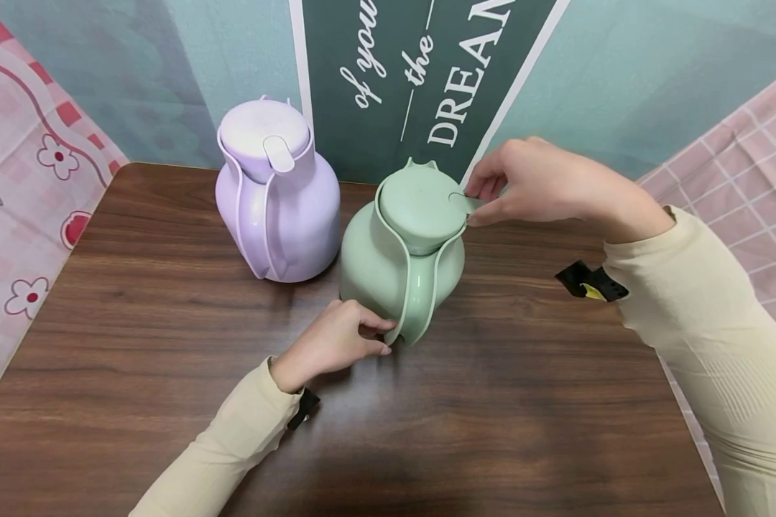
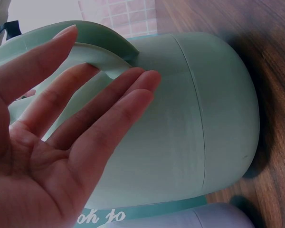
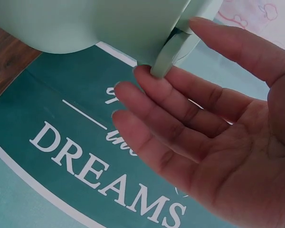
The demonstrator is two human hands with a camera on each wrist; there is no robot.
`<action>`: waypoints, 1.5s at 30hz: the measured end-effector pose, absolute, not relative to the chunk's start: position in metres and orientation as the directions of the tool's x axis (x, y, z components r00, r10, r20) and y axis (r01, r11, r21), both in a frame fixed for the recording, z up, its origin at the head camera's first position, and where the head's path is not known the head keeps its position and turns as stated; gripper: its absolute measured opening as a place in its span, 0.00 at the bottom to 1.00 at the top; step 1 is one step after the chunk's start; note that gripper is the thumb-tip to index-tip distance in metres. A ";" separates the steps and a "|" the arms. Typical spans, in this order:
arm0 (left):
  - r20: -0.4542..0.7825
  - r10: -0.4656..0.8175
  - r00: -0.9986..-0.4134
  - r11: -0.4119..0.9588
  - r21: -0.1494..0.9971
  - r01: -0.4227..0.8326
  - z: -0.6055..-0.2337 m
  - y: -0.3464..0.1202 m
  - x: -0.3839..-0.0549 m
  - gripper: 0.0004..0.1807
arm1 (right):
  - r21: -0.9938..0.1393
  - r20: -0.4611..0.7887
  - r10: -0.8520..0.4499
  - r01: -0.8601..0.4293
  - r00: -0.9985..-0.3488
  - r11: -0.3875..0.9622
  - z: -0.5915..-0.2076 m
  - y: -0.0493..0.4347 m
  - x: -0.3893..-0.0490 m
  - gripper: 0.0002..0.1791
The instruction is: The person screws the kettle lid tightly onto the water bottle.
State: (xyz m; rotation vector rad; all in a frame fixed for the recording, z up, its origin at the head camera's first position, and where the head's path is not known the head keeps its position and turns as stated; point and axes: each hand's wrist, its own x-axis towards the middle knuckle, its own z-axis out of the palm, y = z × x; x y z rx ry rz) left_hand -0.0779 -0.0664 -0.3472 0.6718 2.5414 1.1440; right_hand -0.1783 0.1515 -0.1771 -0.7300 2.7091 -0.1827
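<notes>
A pale green thermos jug (image 1: 362, 251) stands upright on the wooden table. My left hand (image 1: 339, 337) is low at its handle (image 1: 418, 294), thumb and index finger on either side of the handle's lower end. In the left wrist view the other fingers of the left hand (image 2: 85, 128) extend loosely beside the jug's body (image 2: 156, 142). Up at the lid (image 1: 420, 201), my right hand (image 1: 543, 179) pinches the small lever tab (image 3: 168, 57) between thumb and fingers. The remaining right fingers (image 3: 156, 147) reach out below the tab.
A lilac thermos jug (image 1: 304, 215) of the same shape stands upright to the left, close beside the green one. Behind both hangs a teal cloth (image 1: 595, 93) with a dark green lettered panel (image 1: 388, 108). Patterned pink cloths (image 1: 39, 179) flank the table (image 1: 491, 402).
</notes>
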 end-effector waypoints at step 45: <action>-0.015 0.526 -0.850 0.558 0.760 0.333 -0.351 -0.069 -0.073 0.14 | -0.195 -0.276 -0.634 -0.604 -0.722 0.773 -0.177 0.148 -0.157 0.06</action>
